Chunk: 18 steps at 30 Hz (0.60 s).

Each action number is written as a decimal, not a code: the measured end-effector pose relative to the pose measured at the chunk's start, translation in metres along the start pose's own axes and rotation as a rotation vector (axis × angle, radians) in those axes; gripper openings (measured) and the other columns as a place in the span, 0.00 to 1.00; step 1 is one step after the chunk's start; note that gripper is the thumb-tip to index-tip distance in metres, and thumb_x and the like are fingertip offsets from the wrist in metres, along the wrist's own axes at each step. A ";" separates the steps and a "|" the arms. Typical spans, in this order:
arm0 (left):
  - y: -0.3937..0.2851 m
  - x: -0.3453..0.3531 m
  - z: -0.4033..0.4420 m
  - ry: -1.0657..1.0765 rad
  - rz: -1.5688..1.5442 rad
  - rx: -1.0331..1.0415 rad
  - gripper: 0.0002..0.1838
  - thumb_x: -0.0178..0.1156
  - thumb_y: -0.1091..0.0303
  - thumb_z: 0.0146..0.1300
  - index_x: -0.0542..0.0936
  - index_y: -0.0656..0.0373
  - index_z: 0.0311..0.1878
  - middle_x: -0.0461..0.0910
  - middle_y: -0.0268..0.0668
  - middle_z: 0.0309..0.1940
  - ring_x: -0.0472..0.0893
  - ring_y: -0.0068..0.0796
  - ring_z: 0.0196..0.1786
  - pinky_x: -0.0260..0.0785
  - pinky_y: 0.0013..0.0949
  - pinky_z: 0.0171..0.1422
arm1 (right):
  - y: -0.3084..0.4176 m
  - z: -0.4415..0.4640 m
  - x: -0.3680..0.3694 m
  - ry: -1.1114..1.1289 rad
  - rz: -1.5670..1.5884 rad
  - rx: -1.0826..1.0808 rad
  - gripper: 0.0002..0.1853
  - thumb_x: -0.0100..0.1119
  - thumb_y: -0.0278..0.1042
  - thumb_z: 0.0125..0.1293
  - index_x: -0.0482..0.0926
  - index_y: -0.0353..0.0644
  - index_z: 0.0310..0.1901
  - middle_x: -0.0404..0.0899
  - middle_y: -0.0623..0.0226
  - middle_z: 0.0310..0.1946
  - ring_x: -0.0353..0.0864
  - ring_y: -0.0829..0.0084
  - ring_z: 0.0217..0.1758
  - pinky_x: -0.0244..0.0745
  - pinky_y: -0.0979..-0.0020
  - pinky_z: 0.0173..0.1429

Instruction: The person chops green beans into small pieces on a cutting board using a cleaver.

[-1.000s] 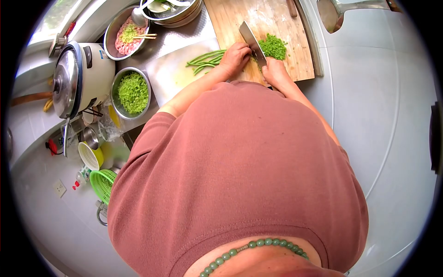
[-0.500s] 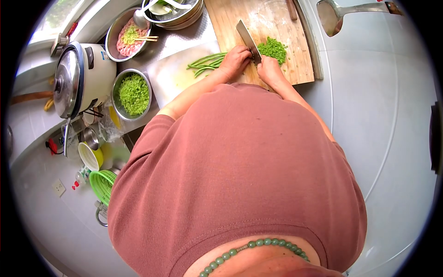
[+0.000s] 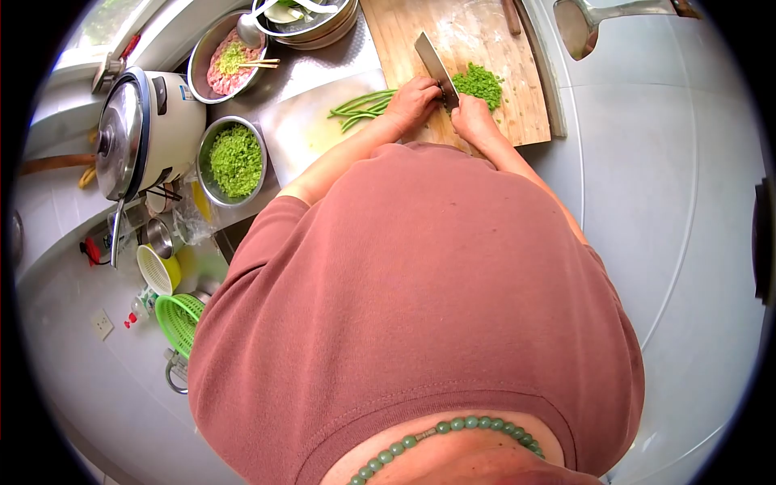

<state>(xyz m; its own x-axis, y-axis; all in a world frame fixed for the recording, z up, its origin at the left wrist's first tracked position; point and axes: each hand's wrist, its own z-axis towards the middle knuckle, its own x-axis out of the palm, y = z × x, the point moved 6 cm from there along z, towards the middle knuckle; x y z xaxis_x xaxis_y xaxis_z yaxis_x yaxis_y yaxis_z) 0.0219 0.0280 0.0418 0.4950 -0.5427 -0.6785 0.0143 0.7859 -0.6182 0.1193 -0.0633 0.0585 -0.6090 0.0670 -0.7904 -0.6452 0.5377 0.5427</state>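
My right hand is closed round the handle of a cleaver, whose broad blade stands on edge over the wooden cutting board. Against the blade's left side, my left hand has its fingers curled down on a bunch of green beans. The beans' long ends trail left from under that hand, over a white cutting board. Right of the blade lies a heap of finely chopped green beans. My left fingertips and the bean ends under them are partly hidden.
Left of the boards stand a steel bowl of chopped greens, a bowl of minced meat with chopsticks and a spoon, and a rice cooker. Stacked bowls are at the back. A spatula lies at the right.
Both hands and the cleaver stay in nearly the same place over the board. The whole view has shifted very slightly.
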 end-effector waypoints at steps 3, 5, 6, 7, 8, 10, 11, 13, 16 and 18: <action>0.001 -0.001 -0.002 -0.035 -0.015 0.001 0.12 0.65 0.75 0.50 0.79 0.58 0.39 0.78 0.41 0.44 0.77 0.45 0.48 0.72 0.41 0.53 | 0.002 -0.002 -0.009 0.063 0.101 0.057 0.08 0.50 0.25 0.59 0.78 0.31 0.34 0.81 0.44 0.27 0.84 0.50 0.34 0.79 0.56 0.42; 0.000 -0.003 -0.002 -0.056 -0.020 0.002 0.11 0.65 0.74 0.50 0.79 0.59 0.39 0.78 0.41 0.43 0.77 0.45 0.48 0.72 0.41 0.52 | 0.006 -0.012 -0.019 0.134 0.264 0.156 0.08 0.48 0.25 0.59 0.78 0.31 0.34 0.81 0.46 0.24 0.85 0.54 0.30 0.79 0.58 0.38; -0.001 -0.004 -0.002 -0.066 -0.024 0.003 0.11 0.65 0.74 0.51 0.79 0.59 0.38 0.78 0.41 0.43 0.77 0.45 0.48 0.73 0.41 0.52 | 0.006 -0.017 -0.022 0.127 0.275 0.145 0.08 0.48 0.25 0.59 0.77 0.31 0.34 0.80 0.47 0.22 0.84 0.56 0.28 0.79 0.58 0.36; -0.002 -0.003 -0.002 -0.058 -0.025 0.000 0.10 0.65 0.74 0.51 0.79 0.59 0.38 0.78 0.41 0.43 0.77 0.45 0.47 0.73 0.41 0.52 | 0.005 -0.022 -0.025 0.120 0.285 0.135 0.08 0.47 0.25 0.59 0.77 0.31 0.33 0.80 0.47 0.21 0.84 0.57 0.26 0.78 0.59 0.35; -0.002 -0.004 -0.003 -0.051 -0.025 -0.004 0.10 0.65 0.74 0.51 0.79 0.59 0.38 0.78 0.41 0.43 0.77 0.45 0.47 0.73 0.41 0.52 | 0.005 -0.026 -0.028 0.115 0.295 0.124 0.09 0.47 0.25 0.59 0.77 0.31 0.33 0.79 0.48 0.20 0.84 0.59 0.24 0.78 0.59 0.33; -0.003 -0.005 -0.002 -0.049 -0.023 -0.007 0.10 0.65 0.74 0.51 0.79 0.59 0.38 0.78 0.41 0.43 0.77 0.45 0.47 0.73 0.41 0.52 | 0.009 -0.036 -0.033 0.154 0.274 0.158 0.08 0.47 0.25 0.59 0.76 0.30 0.33 0.80 0.47 0.22 0.84 0.57 0.26 0.78 0.58 0.34; -0.003 -0.006 -0.002 -0.053 -0.023 -0.005 0.10 0.65 0.74 0.51 0.79 0.59 0.37 0.78 0.41 0.43 0.77 0.45 0.47 0.73 0.41 0.52 | 0.009 -0.038 -0.034 0.174 0.265 0.175 0.08 0.47 0.25 0.59 0.76 0.30 0.33 0.80 0.46 0.23 0.84 0.56 0.26 0.78 0.57 0.35; -0.003 -0.005 -0.002 -0.055 -0.021 -0.002 0.10 0.66 0.74 0.51 0.79 0.59 0.37 0.78 0.41 0.42 0.77 0.45 0.47 0.73 0.41 0.52 | 0.006 -0.039 -0.032 0.129 0.210 0.126 0.08 0.48 0.25 0.59 0.76 0.29 0.33 0.80 0.44 0.25 0.83 0.53 0.27 0.78 0.56 0.36; -0.002 -0.004 -0.002 -0.049 -0.017 -0.008 0.10 0.66 0.74 0.51 0.78 0.59 0.37 0.78 0.41 0.42 0.77 0.45 0.47 0.73 0.41 0.51 | 0.007 -0.039 -0.031 0.118 0.178 0.121 0.09 0.49 0.26 0.59 0.76 0.29 0.33 0.80 0.42 0.28 0.83 0.49 0.31 0.78 0.55 0.40; -0.001 -0.003 -0.002 -0.046 -0.022 -0.019 0.10 0.66 0.73 0.51 0.79 0.59 0.37 0.78 0.41 0.42 0.77 0.45 0.47 0.73 0.41 0.51 | 0.005 -0.037 -0.028 0.110 0.153 0.108 0.09 0.49 0.26 0.59 0.76 0.29 0.32 0.80 0.40 0.29 0.83 0.47 0.34 0.78 0.54 0.42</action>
<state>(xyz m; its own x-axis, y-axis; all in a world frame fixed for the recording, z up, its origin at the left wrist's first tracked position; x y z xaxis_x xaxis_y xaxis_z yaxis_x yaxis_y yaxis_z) 0.0185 0.0286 0.0434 0.5338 -0.5454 -0.6462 0.0094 0.7680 -0.6404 0.1162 -0.0940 0.0941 -0.7467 0.0661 -0.6619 -0.4918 0.6152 0.6162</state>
